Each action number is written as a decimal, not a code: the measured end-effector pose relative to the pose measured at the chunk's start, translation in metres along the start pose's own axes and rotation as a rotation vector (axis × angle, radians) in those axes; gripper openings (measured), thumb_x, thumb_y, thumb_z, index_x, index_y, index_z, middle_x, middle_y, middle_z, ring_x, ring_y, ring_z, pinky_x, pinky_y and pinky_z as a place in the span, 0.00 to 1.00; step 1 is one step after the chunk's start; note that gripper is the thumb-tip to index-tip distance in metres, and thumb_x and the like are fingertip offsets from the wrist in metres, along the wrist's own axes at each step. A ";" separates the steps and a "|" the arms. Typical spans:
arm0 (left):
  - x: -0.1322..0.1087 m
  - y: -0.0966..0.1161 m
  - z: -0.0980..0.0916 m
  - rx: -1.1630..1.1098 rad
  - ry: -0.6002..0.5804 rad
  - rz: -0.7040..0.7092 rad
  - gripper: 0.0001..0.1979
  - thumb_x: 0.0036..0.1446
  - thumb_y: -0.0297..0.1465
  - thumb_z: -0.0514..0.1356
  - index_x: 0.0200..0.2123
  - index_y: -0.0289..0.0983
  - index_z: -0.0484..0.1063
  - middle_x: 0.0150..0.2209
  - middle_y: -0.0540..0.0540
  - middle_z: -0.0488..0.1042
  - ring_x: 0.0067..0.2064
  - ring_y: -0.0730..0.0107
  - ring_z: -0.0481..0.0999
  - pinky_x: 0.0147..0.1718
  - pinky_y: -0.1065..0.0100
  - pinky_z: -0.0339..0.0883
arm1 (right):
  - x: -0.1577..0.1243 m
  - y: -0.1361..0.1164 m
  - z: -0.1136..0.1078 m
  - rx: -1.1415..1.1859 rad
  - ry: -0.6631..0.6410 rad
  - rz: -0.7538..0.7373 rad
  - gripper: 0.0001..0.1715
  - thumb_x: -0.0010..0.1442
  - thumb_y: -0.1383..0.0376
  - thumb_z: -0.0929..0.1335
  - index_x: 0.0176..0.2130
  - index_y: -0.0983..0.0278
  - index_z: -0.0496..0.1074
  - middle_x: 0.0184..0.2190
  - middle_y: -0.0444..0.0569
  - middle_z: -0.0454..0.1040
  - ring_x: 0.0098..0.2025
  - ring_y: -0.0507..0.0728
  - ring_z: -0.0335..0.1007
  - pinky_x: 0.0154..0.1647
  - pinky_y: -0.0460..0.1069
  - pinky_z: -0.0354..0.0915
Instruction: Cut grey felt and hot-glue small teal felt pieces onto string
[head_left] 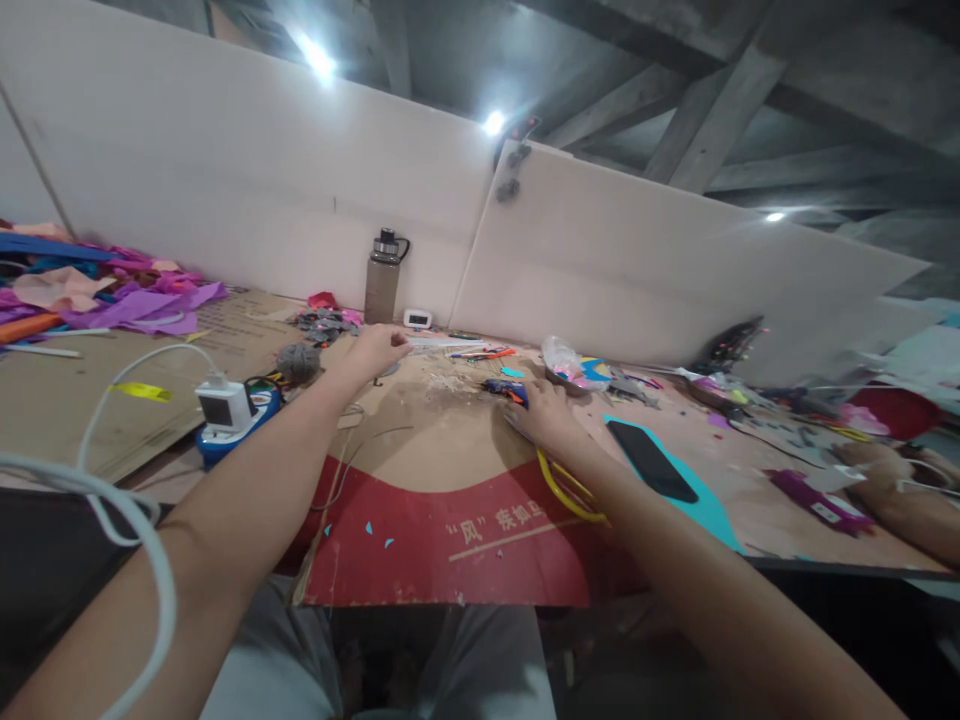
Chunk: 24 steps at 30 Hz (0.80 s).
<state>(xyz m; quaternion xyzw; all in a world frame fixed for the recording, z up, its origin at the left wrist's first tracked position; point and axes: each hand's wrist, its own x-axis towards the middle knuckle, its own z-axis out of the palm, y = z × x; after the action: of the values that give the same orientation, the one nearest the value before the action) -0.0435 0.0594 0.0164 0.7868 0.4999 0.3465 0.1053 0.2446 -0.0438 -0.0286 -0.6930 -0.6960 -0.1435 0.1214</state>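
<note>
My left hand (pixel 380 350) is above the cardboard sheet (pixel 420 455), left of the middle. Its fingers are curled together, and whatever they hold, if anything, is too small to make out. My right hand (pixel 541 408) is closed at one end of a blue and orange tool (pixel 504 390), whose exact kind I cannot tell. A pair of yellow loops (pixel 562 490), like scissor handles, lies under my right forearm. Pale scraps (pixel 450 383) are scattered between the hands. Several thin tools (pixel 487 354) lie behind them, beside a small turquoise piece (pixel 512 372).
A bottle (pixel 382 280) and a small white display (pixel 417 318) stand at the back. Left are grey yarn (pixel 298 362), a plugged-in charger (pixel 225 405) and coloured scraps (pixel 127 295). A phone (pixel 651 458) lies on turquoise sheet at right, near another person's arm (pixel 892 490).
</note>
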 end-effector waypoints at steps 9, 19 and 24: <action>-0.004 0.004 0.002 0.183 -0.098 0.023 0.11 0.54 0.32 0.57 0.35 0.34 0.78 0.37 0.41 0.79 0.37 0.64 0.75 0.38 0.67 0.64 | -0.021 0.025 -0.016 0.045 -0.226 0.126 0.21 0.59 0.62 0.60 0.46 0.66 0.74 0.37 0.58 0.77 0.37 0.61 0.72 0.35 0.50 0.59; -0.001 -0.003 0.005 0.215 -0.104 0.023 0.11 0.52 0.32 0.57 0.33 0.33 0.78 0.35 0.40 0.79 0.36 0.64 0.75 0.36 0.67 0.64 | -0.017 0.019 -0.016 -0.012 -0.222 0.141 0.20 0.61 0.60 0.60 0.40 0.68 0.76 0.37 0.60 0.77 0.36 0.61 0.72 0.35 0.50 0.59; -0.001 -0.004 0.006 0.198 -0.111 0.050 0.12 0.53 0.32 0.57 0.33 0.33 0.78 0.35 0.41 0.79 0.36 0.64 0.75 0.36 0.68 0.64 | -0.019 0.011 -0.020 -0.058 -0.197 0.155 0.18 0.60 0.60 0.61 0.37 0.67 0.77 0.36 0.60 0.77 0.38 0.62 0.72 0.37 0.51 0.59</action>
<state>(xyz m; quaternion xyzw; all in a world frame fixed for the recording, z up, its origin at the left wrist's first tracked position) -0.0426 0.0618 0.0097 0.8234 0.5054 0.2538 0.0460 0.2548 -0.0694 -0.0165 -0.7589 -0.6442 -0.0851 0.0429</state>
